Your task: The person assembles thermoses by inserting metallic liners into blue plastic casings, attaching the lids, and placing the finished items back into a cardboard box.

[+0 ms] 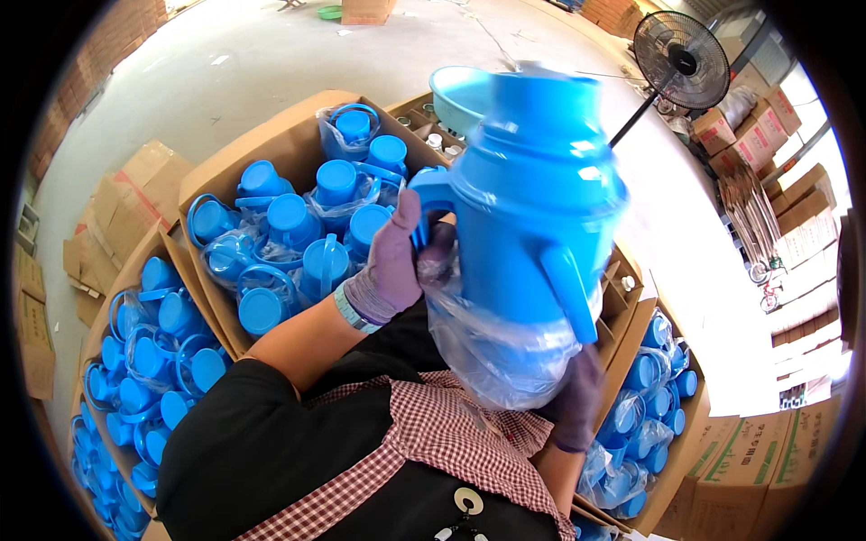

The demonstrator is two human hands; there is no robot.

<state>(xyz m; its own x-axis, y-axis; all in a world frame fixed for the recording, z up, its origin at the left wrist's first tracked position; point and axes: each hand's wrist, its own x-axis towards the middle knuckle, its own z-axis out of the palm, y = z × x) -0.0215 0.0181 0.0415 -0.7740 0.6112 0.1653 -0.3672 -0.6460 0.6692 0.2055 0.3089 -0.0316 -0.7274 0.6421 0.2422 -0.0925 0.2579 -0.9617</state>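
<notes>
A: Status on the big blue plastic jug with the side spout [532,207]?

B: Held up in front of the chest, above the cartons. Left hand [390,266], in a purple knit glove, is closed on the jug's handle. Right hand [577,397], also gloved, is under the base, gripping the thin clear plastic bag [501,347].

A: Bag on or off?

B: Half. The film covers only the bottom part of the jug and is bunched at the base. Body, spout and lid are bare. I can't tell from this view whether it's going on or coming off.

A: Rest of the stock?

B: Open brown cardboard carton [271,158] at upper left is packed with the same blue jugs, several in clear bags. Second carton along the left edge [135,261] is full too. Third one at lower right [672,455] holds bagged jugs, roughly full. A divided carton [622,293] sits behind the jug with small items in its cells, too small to identify.

A: So progress?

B: My read: most units are already boxed, this one mid-handling. No space visible in the upper-left carton.

A: Anything else nearby?

B: Black pedestal fan [681,50] at top right, flat cardboard stacked on the concrete floor [225,63].
</notes>
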